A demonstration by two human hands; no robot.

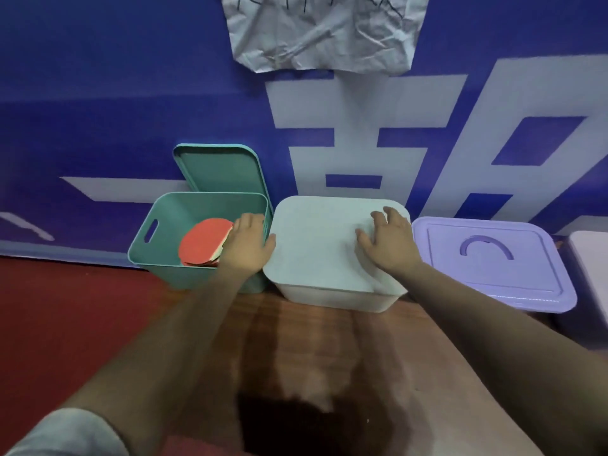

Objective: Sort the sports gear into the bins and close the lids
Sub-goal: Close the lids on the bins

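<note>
Three bins stand against the blue wall. The teal bin (149, 248) on the left is uncovered and holds red table tennis paddles (202, 243); its teal lid (218, 167) leans on the wall behind it. In the middle, the white bin (335, 299) has its white lid (316, 245) on top. My right hand (386, 243) presses flat on that lid near its right side, fingers spread. My left hand (248, 245) rests at the lid's left edge, thumb touching it, fingers over the teal bin's rim. The purple bin (493, 261) on the right is closed.
The bins sit on a wooden surface (312, 350) with red floor (65, 307) to the left. A crumpled white paper (322, 31) hangs on the blue wall. A white object (592, 258) shows at the far right edge.
</note>
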